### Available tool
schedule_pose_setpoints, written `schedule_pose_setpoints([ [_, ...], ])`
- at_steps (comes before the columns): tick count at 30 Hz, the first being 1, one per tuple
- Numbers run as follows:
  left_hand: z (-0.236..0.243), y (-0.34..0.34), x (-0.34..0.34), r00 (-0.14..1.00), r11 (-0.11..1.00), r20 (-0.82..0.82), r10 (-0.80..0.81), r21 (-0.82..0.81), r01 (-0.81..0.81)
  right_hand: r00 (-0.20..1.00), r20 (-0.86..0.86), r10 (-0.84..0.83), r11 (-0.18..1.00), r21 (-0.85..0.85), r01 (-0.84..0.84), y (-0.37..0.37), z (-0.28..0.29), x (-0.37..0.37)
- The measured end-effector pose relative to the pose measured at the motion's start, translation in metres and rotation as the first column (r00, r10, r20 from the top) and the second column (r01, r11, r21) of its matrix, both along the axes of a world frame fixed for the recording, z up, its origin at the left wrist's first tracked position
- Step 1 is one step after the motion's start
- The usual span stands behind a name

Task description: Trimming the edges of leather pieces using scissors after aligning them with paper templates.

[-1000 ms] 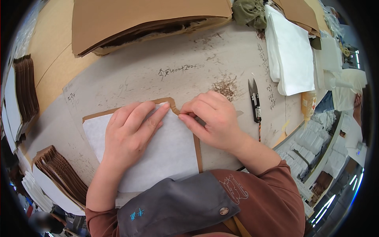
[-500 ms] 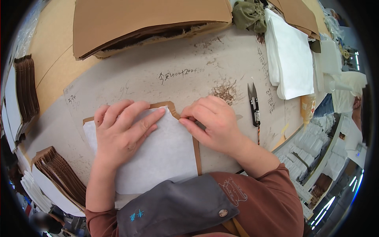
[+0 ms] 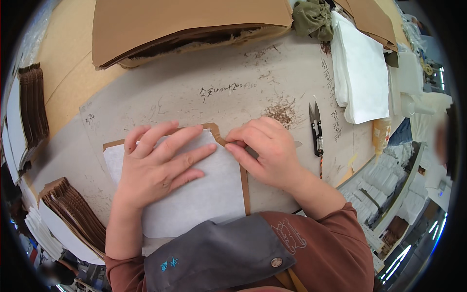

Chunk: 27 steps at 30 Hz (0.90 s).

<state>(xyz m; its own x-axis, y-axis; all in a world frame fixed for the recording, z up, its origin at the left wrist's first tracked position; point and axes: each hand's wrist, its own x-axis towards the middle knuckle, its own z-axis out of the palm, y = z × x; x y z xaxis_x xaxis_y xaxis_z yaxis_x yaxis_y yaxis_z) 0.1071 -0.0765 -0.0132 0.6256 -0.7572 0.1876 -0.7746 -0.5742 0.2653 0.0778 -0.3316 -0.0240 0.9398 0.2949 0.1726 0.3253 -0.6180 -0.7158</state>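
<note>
A white sheet (image 3: 199, 207) lies on top of a brown leather-like piece (image 3: 244, 192), whose border shows along the top and right sides. Flat on the sheet's upper left rests my left hand (image 3: 158, 165), fingers spread, the forefinger reaching toward the top right corner. At that corner my right hand (image 3: 267, 153) pinches the brown border between thumb and forefinger. The border is curved and wrinkled beside the fingertips. Right of that hand, a pair of black thread snips (image 3: 316, 127) lies on the table, blades pointing away from me.
A thick stack of brown sheets (image 3: 189, 19) stands at the back. Stacked brown-edged pieces (image 3: 75, 209) sit at the left. White sheets (image 3: 360, 73), an olive cloth (image 3: 314, 19) and a yellowish bottle (image 3: 381, 131) are at the right. Brown scraps (image 3: 282, 113) litter the grey table surface.
My left hand has slid slightly right and its fingers have spread wider, the forefinger now lower on the sheet. The right hand keeps its pinch at the corner. The view has shifted a little.
</note>
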Motion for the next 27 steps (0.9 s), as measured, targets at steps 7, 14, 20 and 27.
schedule_pose_setpoints([
  [7, -0.004, -0.010, 0.006, 0.969, 0.970, 0.043, 0.243, 0.013, -0.243, 1.000, 0.011, -0.015, 0.999, 0.043, 0.014, 0.000, -0.001, 0.000],
  [14, 0.022, -0.024, 0.017, 0.910, 0.946, -0.264, 0.320, 0.037, -0.322, 0.998, 0.055, -0.025, 0.997, 0.071, 0.021, 0.000, -0.004, 0.000],
  [20, 0.005, -0.019, 0.028, 0.933, 0.964, -0.307, 0.187, -0.125, -0.234, 0.995, 0.075, -0.062, 0.996, 0.062, 0.058, 0.003, -0.004, 0.001],
  [27, -0.007, -0.021, 0.028, 0.955, 0.941, -0.250, 0.157, -0.256, -0.222, 0.989, 0.146, -0.011, 0.998, -0.053, 0.019, 0.003, -0.005, -0.002],
])
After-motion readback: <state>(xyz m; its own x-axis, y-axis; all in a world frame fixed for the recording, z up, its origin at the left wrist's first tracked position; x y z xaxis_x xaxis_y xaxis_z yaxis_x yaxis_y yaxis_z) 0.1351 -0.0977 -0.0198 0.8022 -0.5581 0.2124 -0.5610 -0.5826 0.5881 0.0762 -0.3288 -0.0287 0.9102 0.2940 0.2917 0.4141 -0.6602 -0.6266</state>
